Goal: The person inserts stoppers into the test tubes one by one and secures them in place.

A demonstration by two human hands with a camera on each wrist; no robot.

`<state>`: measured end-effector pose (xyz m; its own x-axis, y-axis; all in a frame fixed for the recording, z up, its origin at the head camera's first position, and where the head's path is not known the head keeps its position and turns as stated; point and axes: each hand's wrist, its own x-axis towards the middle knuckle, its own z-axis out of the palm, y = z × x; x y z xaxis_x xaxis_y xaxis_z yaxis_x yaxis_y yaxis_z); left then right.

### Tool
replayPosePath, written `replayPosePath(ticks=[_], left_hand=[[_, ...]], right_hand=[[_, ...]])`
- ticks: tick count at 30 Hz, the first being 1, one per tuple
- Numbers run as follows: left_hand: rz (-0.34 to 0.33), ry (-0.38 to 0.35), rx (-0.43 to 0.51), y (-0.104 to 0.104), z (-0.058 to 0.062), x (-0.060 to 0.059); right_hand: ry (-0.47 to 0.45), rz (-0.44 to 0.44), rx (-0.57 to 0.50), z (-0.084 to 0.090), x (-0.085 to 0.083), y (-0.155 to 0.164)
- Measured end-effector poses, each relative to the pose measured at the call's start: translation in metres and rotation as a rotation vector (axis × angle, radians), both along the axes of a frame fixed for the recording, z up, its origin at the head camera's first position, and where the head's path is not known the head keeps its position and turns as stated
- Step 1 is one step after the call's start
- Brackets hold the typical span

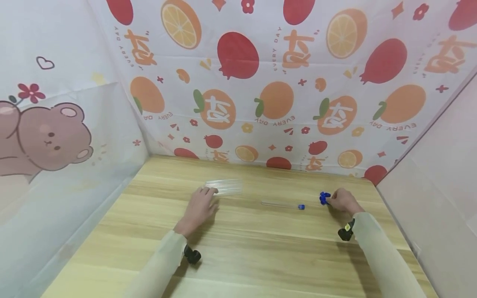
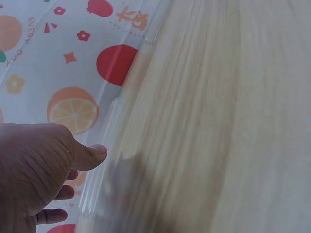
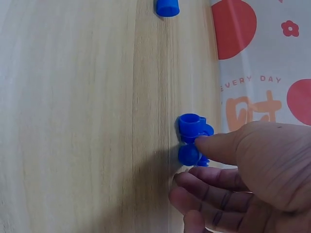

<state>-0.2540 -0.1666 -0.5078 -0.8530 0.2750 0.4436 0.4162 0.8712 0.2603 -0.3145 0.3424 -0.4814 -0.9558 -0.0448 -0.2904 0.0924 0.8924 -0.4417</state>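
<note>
Fruit-printed sheeting walls in the pale wooden tabletop [image 1: 238, 248] I am working over; from the head view my left hand [image 1: 199, 209] lies flat with relaxed fingers, its tips touching the near left end of the bundle of clear plastic tubes [image 1: 225, 187], whose long axis runs left to right across the table; my right hand [image 1: 343, 200] sits at the cluster of small blue plastic caps [image 1: 324, 198], just to its right; between the hands lies one clear tube with a blue cap on its end [image 1: 283, 204], nearer the right hand.

Left wrist view: the thumb [image 2: 87, 154] points along the tubes [image 2: 104, 145], holding nothing.

Right wrist view: the thumb [image 3: 218, 145] touches the blue caps [image 3: 193, 141], fingers loosely curled below them; I cannot tell whether a cap is pinched yet.
</note>
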Motion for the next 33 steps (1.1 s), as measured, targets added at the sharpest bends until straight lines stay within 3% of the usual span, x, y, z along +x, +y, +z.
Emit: replayPosePath(ticks=[14, 26, 33], left_hand=[[0.012, -0.036, 0.005, -0.0105, -0.0037, -0.0011], [0.046, -0.112, -0.026, -0.0091, -0.0091, -0.0014], [0.05, -0.112, -0.024, -0.0098, -0.0081, -0.0019]], right_hand=[[-0.036, 0.008, 0.007, 0.0019, -0.0016, -0.002], [0.042, 0.055, 0.031, 0.0021, 0.0011, -0.0009], [0.041, 0.067, 0.033, 0.0001, 0.0011, 0.0014]])
